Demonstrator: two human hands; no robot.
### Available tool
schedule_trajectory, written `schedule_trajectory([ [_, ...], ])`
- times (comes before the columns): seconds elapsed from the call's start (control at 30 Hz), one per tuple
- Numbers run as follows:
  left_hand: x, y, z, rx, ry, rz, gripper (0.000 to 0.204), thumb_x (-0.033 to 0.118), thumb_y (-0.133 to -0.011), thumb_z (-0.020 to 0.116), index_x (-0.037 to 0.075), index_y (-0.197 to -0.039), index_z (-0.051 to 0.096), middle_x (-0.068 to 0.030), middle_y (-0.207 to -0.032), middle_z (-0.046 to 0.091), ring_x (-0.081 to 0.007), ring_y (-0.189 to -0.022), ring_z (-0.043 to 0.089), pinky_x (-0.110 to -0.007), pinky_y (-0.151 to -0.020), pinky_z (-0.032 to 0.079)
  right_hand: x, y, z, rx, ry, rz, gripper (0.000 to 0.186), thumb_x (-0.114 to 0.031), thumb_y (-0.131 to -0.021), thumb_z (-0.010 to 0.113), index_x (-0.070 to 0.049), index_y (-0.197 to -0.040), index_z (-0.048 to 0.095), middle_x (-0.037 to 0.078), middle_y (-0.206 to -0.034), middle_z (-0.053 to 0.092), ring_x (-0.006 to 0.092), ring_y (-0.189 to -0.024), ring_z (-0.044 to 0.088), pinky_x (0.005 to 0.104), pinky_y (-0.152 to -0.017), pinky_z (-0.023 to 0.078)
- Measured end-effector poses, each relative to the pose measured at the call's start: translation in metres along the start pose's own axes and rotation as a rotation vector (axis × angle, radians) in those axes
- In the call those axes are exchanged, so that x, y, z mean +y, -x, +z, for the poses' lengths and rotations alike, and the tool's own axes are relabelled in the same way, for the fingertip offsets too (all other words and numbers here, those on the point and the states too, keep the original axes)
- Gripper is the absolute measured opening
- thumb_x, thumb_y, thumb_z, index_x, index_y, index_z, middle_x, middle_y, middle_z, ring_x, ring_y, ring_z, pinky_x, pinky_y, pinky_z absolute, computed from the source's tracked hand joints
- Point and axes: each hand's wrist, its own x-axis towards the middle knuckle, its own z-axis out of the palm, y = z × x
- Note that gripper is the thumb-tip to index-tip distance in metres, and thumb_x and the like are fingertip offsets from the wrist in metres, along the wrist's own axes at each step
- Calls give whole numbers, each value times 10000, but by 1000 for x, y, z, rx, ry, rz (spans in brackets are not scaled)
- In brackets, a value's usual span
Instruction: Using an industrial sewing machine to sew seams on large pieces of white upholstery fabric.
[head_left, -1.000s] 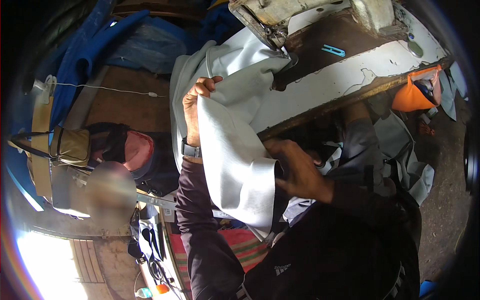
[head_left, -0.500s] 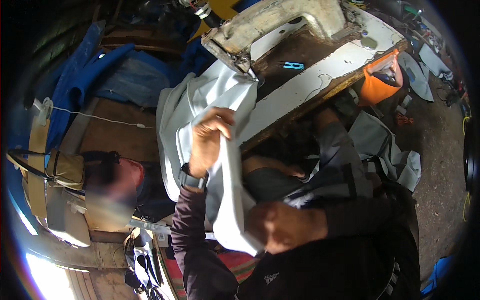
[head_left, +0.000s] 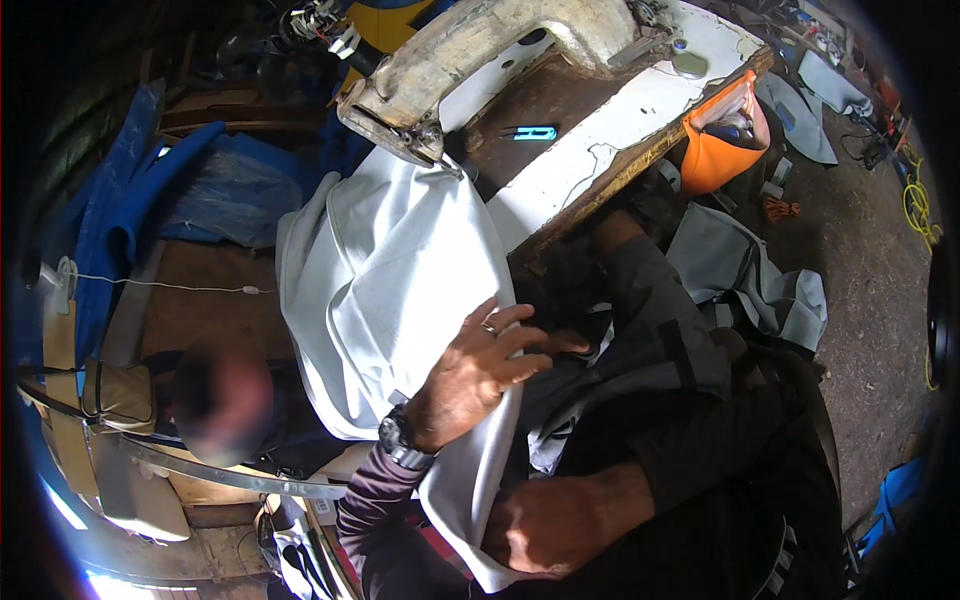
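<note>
A large white fabric sheet, perhaps coated cloth, hangs in folds from under the needle end of an old, worn sewing machine. My left hand lies on its right edge, fingers spread and pointing right. Lower down, close to my body, my right hand is closed on the sheet's near edge; its fingertips are partly hidden. Beyond both hands, a pair of blue thread snips rests on the machine table.
An orange pouch hangs at the table's right edge. Grey-white fabric pieces lie on the floor to the right. A person is at the left, near a tan bag. Blue sheeting is heaped behind.
My left hand has let go of the lifted fold and moved down and right, opening onto the fabric. The sheet is spread flatter. My right hand has moved slightly lower, and the view has shifted.
</note>
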Motion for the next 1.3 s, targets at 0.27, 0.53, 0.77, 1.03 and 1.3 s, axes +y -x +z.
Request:
schedule_trajectory([
  [0.27, -18, 6, -6, 210, 386, -45, 174, -1, -717, 774, 47, -788, 623, -82, -1077, 671, -344, -1266, 655, -544, -1146, 494, 48, 37, -90, 25, -453, 187, 396, -339, -1063, 598, -7, -880, 714, 128, -840, 734, 338, -797, 721, 433, -761, 565],
  [0.53, -26, -4, 12, -44, 436, -41, 189, 38, -808, 746, 27, -788, 558, -121, -1149, 622, -351, -1146, 658, -482, -1098, 495, 190, 38, -13, 836, -1424, 1046, 370, -281, -1104, 475, -35, -1052, 747, 58, -940, 708, 177, -753, 655, 278, -751, 512],
  [0.77, -49, 4, 19, -119, 712, -99, 119, -56, -805, 663, 13, -816, 567, -117, -985, 615, -356, -1176, 669, -601, -1266, 364, 178, 84, 10, -360, -187, 619, 181, -222, -979, 669, -55, -989, 741, 119, -972, 747, 279, -854, 730, 393, -790, 574],
  [1.03, -73, 57, -25, 780, 1000, -25, 338, 292, -877, 823, 95, -697, 616, -56, -840, 587, -373, -1075, 677, -480, -976, 544, 159, 39, -185, 249, 331, 690, 104, -31, -933, 718, 3, -1021, 761, 165, -965, 752, 348, -897, 747, 415, -797, 593],
  [1.3, -117, 71, -43, 776, 991, 21, 503, 501, -952, 780, 153, -657, 566, -53, -938, 583, -354, -1046, 642, -452, -902, 530, 225, 4, -91, 683, -1023, 897, 528, -232, -1114, 544, -42, -1594, 437, 156, -1518, 554, 234, -1373, 538, 354, -1073, 501],
])
